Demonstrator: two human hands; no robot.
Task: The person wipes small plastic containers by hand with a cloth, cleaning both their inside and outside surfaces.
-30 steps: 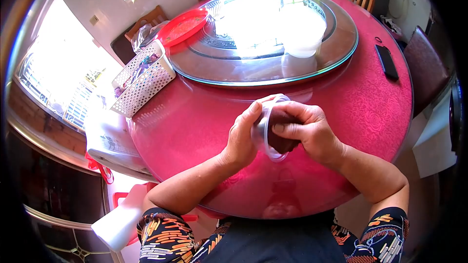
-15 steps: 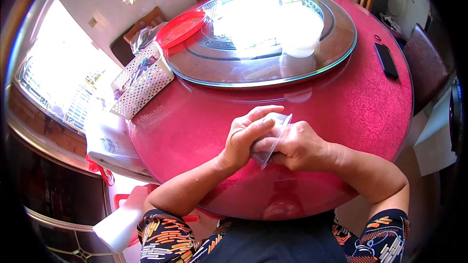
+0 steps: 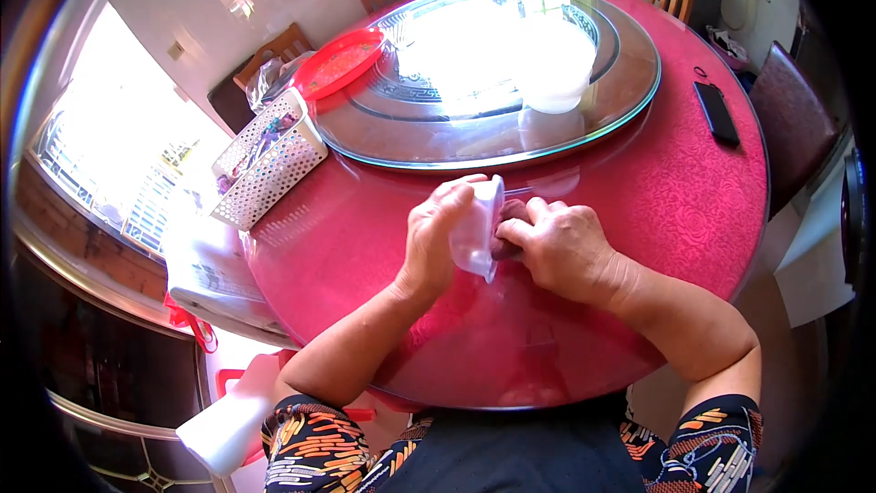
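Observation:
A small translucent plastic container point(image 3: 473, 236) is tipped on its side above the red table, its rim facing right. My left hand point(image 3: 432, 236) grips it from the left, fingers wrapped behind the base and thumb along its wall. At the container's mouth is my right hand point(image 3: 568, 248), its fingers curled and pressed together near the inside of the rim. Whatever those fingers hold, if anything, is hidden in shadow.
The red table point(image 3: 675, 237) carries a glass turntable point(image 3: 611, 119) with whitish stacked containers point(image 3: 557, 91) on it. A red tray point(image 3: 339, 66) and a perforated white basket point(image 3: 274, 178) stand left. A black phone point(image 3: 716, 114) lies right. Chairs surround the far side.
Both hands have lifted slightly away from me. The container has turned more upright on its side, and my right hand has drawn back to the right from deeper inside it.

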